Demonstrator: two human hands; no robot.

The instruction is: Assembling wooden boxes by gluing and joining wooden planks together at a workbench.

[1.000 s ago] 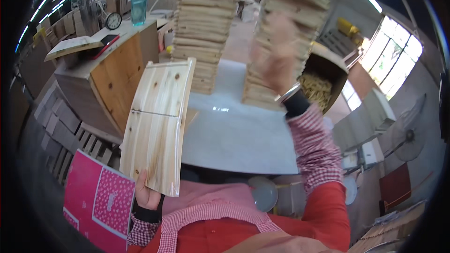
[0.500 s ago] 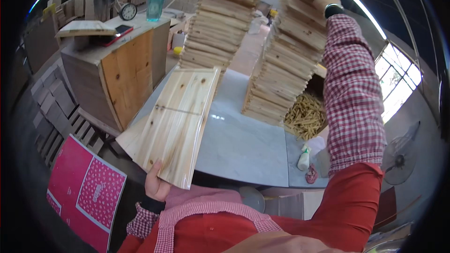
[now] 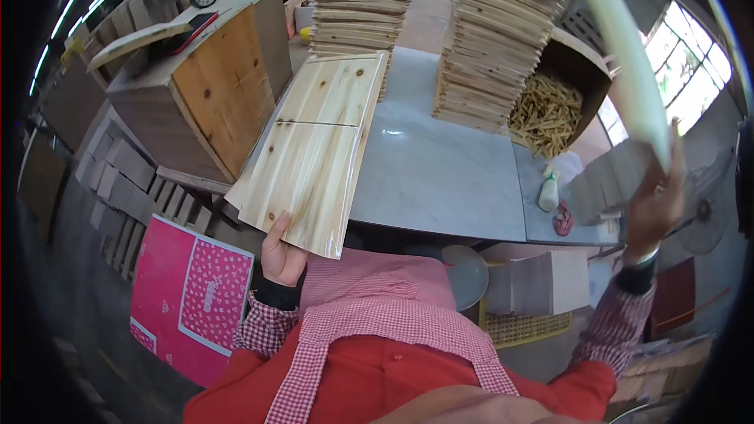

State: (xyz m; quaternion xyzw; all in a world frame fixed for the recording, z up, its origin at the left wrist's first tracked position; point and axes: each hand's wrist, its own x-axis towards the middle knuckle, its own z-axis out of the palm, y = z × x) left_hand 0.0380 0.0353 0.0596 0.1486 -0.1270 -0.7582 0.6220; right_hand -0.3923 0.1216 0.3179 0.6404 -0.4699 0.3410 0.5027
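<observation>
Left hand (image 3: pixel 281 255) grips the near edge of a knotty pine panel (image 3: pixel 312 149), fingers curled under it, far end resting on a grey tabletop (image 3: pixel 440 173) w/ two stacks of boards (image 3: pixel 495 39). Right hand (image 3: pixel 653 202), fingers closed, clasps a blurred pale board (image 3: pixel 624 55) raised at right.

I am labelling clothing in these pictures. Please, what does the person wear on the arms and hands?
Both hands are bare, left hand and right hand. Each arm has a red-and-white checked sleeve ending in a dark cuff. A pale band sits at the right wrist.
</observation>
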